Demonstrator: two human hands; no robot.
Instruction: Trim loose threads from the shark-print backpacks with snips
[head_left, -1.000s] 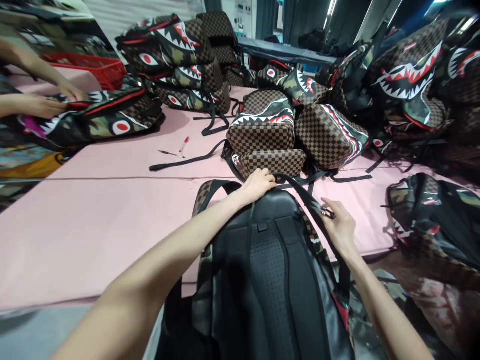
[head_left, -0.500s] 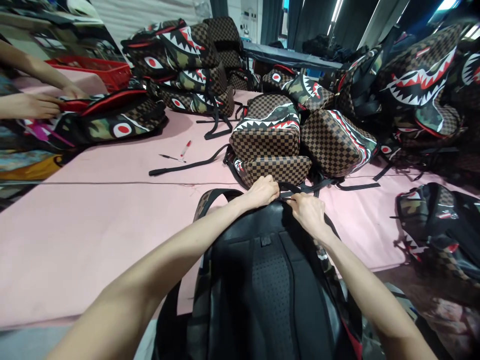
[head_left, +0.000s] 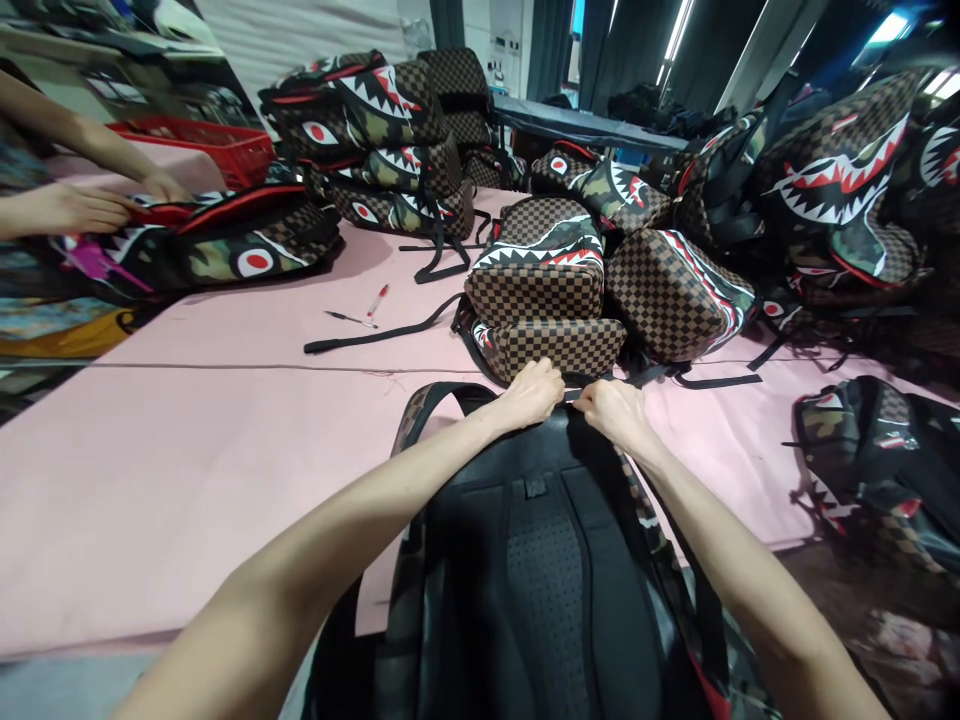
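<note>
A black backpack point(head_left: 544, 560) with a perforated, padded back panel stands in front of me, its back toward me. At its far top edge my left hand point(head_left: 534, 392) is closed, fingers curled down over the rim. Close beside it, my right hand point(head_left: 613, 410) pinches the same top edge, thumb and fingers together. A short strip of dark strap or trim shows between the hands; its exact kind is hard to make out. A checked shoulder strap point(head_left: 411, 418) loops out on the left of the backpack.
Checked backpacks point(head_left: 551, 345) with shark-mouth prints lie just beyond on the pink table point(head_left: 187, 480). More are stacked behind point(head_left: 375, 150) and at right point(head_left: 840, 190). Two pens point(head_left: 379, 300) lie left. Another person's hands point(head_left: 90, 210) work on a backpack near a red basket point(head_left: 232, 150).
The view has tilted slightly, so the scene sits a little lower and farther right. Both my hands stay on the backpack's top edge, with the right hand slightly re-angled.
</note>
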